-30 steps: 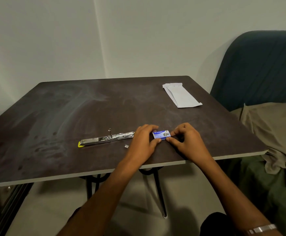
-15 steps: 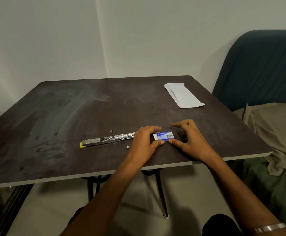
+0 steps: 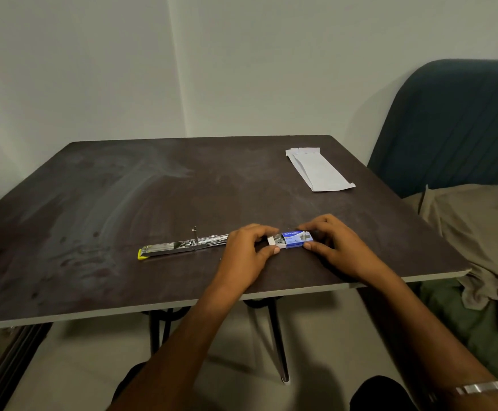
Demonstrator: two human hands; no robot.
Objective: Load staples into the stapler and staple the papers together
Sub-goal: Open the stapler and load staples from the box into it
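Observation:
A small blue staple box (image 3: 297, 238) lies near the front edge of the dark table (image 3: 123, 203). My right hand (image 3: 335, 247) pinches the blue sleeve. My left hand (image 3: 246, 253) grips the white inner tray (image 3: 273, 242), which sticks out of the sleeve's left end. Left of my hands the metal stapler (image 3: 179, 247) lies opened out flat, its yellow tip pointing left; my left hand covers its right end. Folded white papers (image 3: 319, 170) rest at the far right of the table.
A dark blue sofa (image 3: 449, 123) with a beige cloth (image 3: 485, 232) stands right of the table. White walls meet in a corner behind it. The table's front edge runs just under my wrists.
My right hand closed on the box sleeve, and the white tray has slid out to the left under my left fingers.

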